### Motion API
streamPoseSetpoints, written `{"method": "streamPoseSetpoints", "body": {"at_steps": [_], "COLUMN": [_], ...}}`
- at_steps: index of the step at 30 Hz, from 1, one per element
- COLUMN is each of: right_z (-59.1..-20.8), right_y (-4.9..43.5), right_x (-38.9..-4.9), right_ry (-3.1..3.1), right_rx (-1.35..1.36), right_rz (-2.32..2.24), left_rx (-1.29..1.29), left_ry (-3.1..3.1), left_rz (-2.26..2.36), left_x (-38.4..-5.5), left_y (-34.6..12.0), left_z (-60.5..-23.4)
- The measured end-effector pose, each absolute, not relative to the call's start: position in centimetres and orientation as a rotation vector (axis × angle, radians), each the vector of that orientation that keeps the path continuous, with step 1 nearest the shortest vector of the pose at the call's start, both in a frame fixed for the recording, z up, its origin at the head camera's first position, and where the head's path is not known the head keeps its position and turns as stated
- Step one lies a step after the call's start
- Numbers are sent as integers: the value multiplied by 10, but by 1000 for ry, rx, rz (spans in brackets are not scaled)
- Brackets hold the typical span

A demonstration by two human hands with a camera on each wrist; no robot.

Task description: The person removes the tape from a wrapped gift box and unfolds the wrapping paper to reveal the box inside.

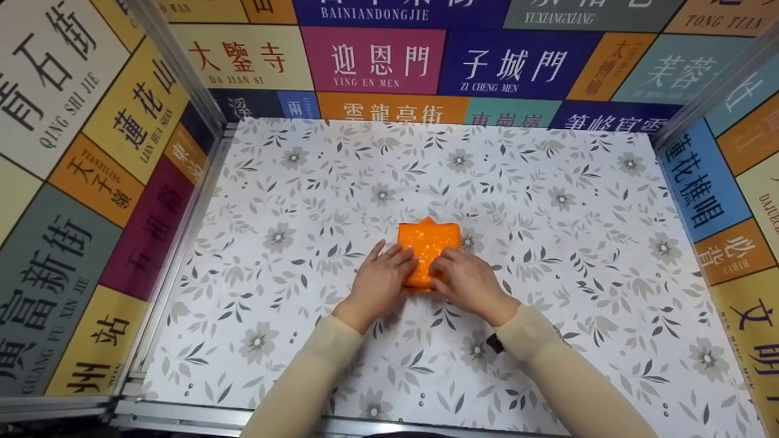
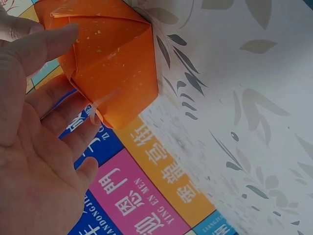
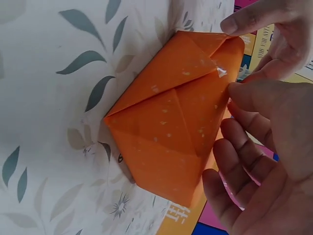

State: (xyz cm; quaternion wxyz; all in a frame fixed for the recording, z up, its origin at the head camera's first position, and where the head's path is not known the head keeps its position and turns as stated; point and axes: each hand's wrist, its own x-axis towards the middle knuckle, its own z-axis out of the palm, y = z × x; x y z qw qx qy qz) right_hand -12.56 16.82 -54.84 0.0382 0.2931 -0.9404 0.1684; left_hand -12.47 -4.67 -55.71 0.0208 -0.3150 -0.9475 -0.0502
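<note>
So, gold-flecked orange paper-wrapped package (image 1: 427,240), centre frame!
Left hand (image 1: 380,280), fingers loosely extended, and right hand (image 1: 471,278), fingers loosely bent, both touch it on the flower-printed white surface (image 1: 584,274).

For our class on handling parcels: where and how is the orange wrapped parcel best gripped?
Grip the orange wrapped parcel by its left and right sides, probably coming from both: in the head view it looks boxy, those sides roughly parallel. The far edge seems a poorer hold, since a pointed paper tip juts out there.
</note>
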Motion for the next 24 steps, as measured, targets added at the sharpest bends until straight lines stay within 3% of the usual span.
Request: {"method": "streamPoseSetpoints", "body": {"at_steps": [24], "right_z": [-551], "right_y": [166], "right_x": [-125], "right_ry": [-2791], "right_rx": [1013], "right_rz": [369], "left_rx": [-955], "left_ry": [-2940], "left_rz": [-173], "left_x": [-124], "left_y": [-48], "left_z": [-559]}}
